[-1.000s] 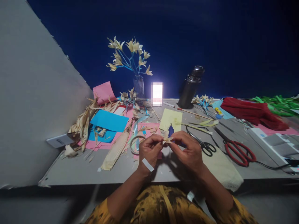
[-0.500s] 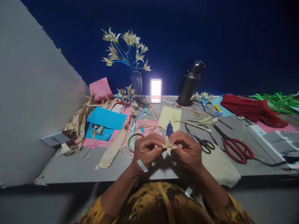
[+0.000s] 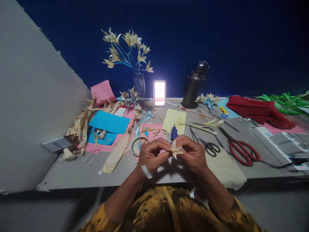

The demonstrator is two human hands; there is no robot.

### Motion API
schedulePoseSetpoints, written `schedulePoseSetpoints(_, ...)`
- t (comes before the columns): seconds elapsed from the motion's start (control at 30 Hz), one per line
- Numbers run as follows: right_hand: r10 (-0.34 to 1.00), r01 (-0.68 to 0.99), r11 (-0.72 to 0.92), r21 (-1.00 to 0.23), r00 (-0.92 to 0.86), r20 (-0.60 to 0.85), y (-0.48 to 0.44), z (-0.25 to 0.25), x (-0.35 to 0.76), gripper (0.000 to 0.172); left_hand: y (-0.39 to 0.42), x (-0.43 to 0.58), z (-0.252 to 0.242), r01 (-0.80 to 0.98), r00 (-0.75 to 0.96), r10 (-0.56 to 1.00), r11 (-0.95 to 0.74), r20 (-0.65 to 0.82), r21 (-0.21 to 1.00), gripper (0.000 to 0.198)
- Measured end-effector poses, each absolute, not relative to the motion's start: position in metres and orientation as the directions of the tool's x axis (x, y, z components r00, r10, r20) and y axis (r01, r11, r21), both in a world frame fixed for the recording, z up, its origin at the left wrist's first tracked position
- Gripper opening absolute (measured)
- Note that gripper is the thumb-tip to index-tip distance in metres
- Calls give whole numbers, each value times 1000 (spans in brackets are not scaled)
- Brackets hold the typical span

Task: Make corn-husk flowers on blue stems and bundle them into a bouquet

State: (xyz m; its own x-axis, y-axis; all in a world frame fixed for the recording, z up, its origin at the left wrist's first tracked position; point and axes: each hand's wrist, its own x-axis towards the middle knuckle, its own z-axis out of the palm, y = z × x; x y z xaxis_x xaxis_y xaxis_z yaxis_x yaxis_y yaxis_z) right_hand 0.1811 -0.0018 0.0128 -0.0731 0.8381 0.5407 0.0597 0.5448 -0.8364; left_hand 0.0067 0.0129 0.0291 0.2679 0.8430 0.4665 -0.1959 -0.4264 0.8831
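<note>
Both your left hand (image 3: pixel 153 154) and your right hand (image 3: pixel 193 154) grasp one cream flower (image 3: pixel 176 150), thumbs and fingertips pinching it from either side above the table (image 3: pixel 82 174). Its pointed petals spread like a star: one points away from you, one back toward you, another toward your right hand. Its longest visible line runs from far tip to near tip, between your hands; your fingers hide part of it. Left of your left hand is a tape ring (image 3: pixel 133 149). Black scissors (image 3: pixel 212 149) lie just right of your right hand, red-handled scissors (image 3: pixel 243 154) farther right. Just beyond your hands, a blue glue gun (image 3: pixel 173 132) aims its nozzle away from you, near yellow paper (image 3: pixel 173 117). Farthest off are a dark flask (image 3: pixel 195 87), rightward, and a vase (image 3: pixel 139 85), leftward.
</note>
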Motion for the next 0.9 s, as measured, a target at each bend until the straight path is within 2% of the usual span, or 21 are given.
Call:
schedulePoseSetpoints(0.23, 841, 44, 538, -842, -106, 531, -4, 15, 185, 4, 12, 13, 17, -222, 199, 904, -335, 379, 916, 9)
schedulePoseSetpoints(0.47, 838, 80, 543, -836, -117, 533, -2, 10, 186, 2, 14, 10, 26, -212, 220, 890, -355, 398, 910, 7)
schedulePoseSetpoints(0.53, 842, 85, 537, -839, -112, 527, -2, 9, 186, 1, 15, 8, 27, -234, 254, 911, -267, 323, 935, 8)
schedulePoseSetpoints(0.7, 860, 68, 500, -863, -158, 486, -2, 12, 185, 5, 18, 7, 21, -301, 365, 931, 107, 10, 948, 19)
schedulePoseSetpoints(0.9, 866, 32, 467, -884, -221, 449, -2, 14, 188, 12, 16, 8, 21, -291, 395, 915, 215, -88, 932, 22)
